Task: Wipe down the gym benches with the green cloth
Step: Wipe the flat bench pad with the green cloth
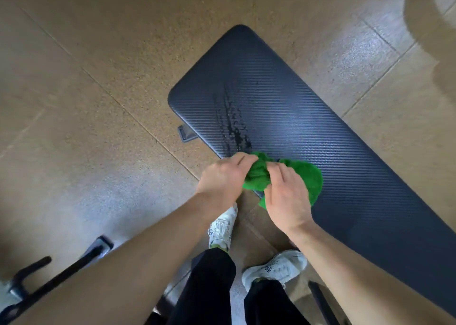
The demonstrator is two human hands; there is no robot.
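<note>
A dark ribbed gym bench (308, 117) runs diagonally from the upper middle to the lower right. A wet streak of droplets (233, 124) marks its pad near the close edge. The green cloth (309, 176) is bunched over that edge of the bench. My left hand (222, 176) pinches the cloth's left part. My right hand (287, 196) grips its middle, covering much of it. Both hands hold the cloth just above the pad's near edge.
Tan speckled rubber floor tiles (111, 77) surround the bench. A black metal frame (56, 275) lies at the lower left. My white shoes (222, 228) and dark trousers stand beside the bench. Another dark frame part (320, 300) shows at the bottom right.
</note>
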